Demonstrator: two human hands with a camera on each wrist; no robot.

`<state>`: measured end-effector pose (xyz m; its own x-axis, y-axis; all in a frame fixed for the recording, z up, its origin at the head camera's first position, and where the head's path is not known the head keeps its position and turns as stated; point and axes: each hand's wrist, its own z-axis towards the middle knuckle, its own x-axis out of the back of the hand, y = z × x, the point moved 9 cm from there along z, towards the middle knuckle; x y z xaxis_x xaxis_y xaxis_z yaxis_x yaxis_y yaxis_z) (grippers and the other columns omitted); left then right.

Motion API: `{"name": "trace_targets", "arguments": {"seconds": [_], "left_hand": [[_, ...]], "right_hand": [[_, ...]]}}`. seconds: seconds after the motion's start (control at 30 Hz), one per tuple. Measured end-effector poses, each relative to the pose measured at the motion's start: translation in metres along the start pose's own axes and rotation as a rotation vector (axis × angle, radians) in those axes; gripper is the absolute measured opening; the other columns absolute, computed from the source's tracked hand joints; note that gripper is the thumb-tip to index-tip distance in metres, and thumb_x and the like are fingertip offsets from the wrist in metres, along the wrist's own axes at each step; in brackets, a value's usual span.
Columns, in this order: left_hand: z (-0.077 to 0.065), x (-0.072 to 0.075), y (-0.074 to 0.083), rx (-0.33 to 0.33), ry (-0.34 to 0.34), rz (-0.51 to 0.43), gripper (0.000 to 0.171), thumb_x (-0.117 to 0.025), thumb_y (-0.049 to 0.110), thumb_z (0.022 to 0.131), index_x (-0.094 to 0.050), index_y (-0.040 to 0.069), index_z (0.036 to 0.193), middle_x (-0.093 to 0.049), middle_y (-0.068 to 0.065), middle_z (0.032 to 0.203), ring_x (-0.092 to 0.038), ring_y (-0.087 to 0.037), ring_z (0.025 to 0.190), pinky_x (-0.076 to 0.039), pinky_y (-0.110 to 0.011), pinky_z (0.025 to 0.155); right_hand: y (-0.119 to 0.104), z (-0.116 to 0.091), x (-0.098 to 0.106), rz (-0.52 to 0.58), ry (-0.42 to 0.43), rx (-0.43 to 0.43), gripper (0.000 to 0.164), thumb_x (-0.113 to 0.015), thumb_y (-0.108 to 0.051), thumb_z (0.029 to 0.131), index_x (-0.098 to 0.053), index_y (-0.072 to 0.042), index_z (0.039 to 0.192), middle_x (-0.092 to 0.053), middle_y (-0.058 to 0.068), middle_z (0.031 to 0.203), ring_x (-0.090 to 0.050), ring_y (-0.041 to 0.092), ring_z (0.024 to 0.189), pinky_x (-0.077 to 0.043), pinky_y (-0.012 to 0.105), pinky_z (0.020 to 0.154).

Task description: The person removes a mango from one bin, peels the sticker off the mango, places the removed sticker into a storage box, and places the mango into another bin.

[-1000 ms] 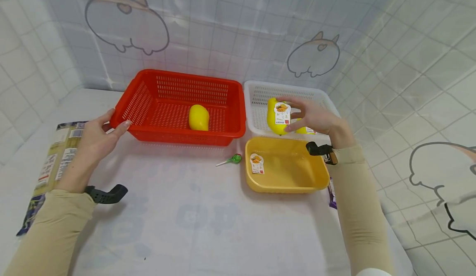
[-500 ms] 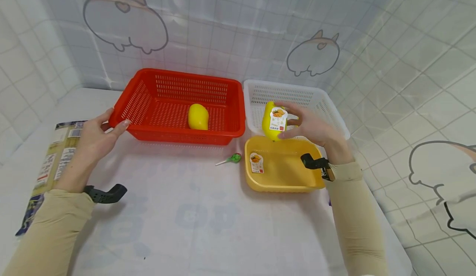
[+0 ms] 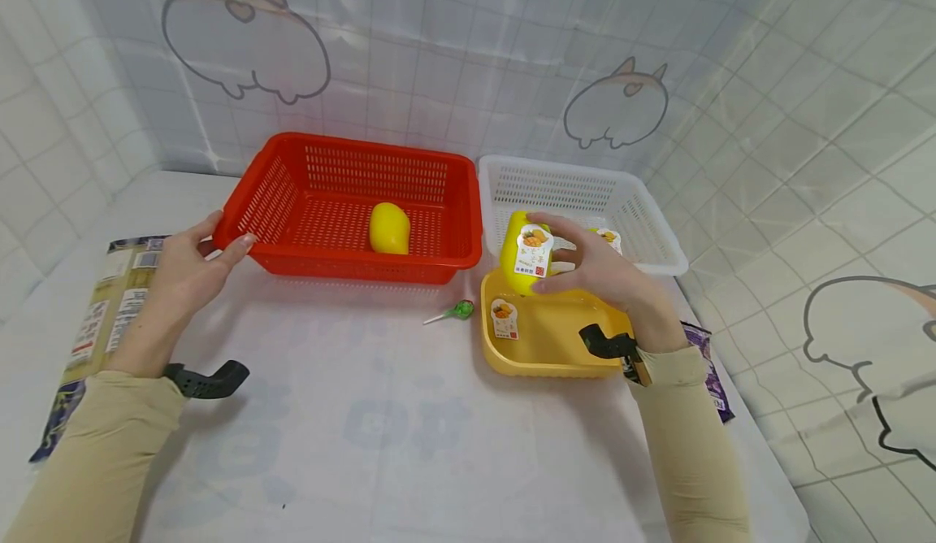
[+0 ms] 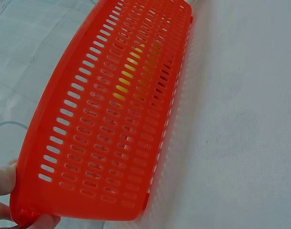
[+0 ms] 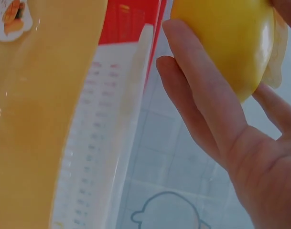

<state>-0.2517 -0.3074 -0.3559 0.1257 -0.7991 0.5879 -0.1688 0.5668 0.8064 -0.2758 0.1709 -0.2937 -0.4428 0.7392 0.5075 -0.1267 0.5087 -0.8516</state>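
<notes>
Both forearms reach forward over the white surface [image 3: 351, 462] in beige sleeves, the hands set well apart and each gripping something. The left arm comes in from the lower left, its sleeve [image 3: 110, 437] ending at a black wrist mount [image 3: 208, 380]; the left hand [image 3: 192, 271] grips the near left corner of the red basket [image 3: 351, 265], thumb at the front of the rim and the other fingers round the left end. The right arm angles in from the lower right, bent inward at the wrist, and the right hand [image 3: 603, 271] is curled round a yellow mango-shaped fruit [image 5: 226, 47], thumb on the near side, fingers on the far side, the palm standing off from it. That fruit is held up where, from the head, it overlaps the front rim of the white basket [image 3: 548, 189] and the back rim of the yellow tub [image 3: 548, 344], its white label [image 3: 534, 250] facing the person. Another yellow fruit [image 3: 390, 230] lies in the red basket.
</notes>
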Motion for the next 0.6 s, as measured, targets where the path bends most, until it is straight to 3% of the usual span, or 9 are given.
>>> {"name": "trace_targets", "arguments": {"seconds": [0.6], "left_hand": [[0.001,-0.001,0.0,0.01,-0.004,0.006,0.087,-0.041,0.061,0.098,0.003,0.018,0.16,-0.011,-0.023,0.165,-0.021,-0.049,0.146,-0.039,-0.064,0.108]], "right_hand": [[-0.016,-0.014,-0.061,0.114,-0.11,0.038,0.089,-0.087,-0.014,0.077,-0.041,-0.044,0.147,-0.048,-0.002,0.141,-0.053,0.03,0.126,-0.058,0.039,0.092]]}}
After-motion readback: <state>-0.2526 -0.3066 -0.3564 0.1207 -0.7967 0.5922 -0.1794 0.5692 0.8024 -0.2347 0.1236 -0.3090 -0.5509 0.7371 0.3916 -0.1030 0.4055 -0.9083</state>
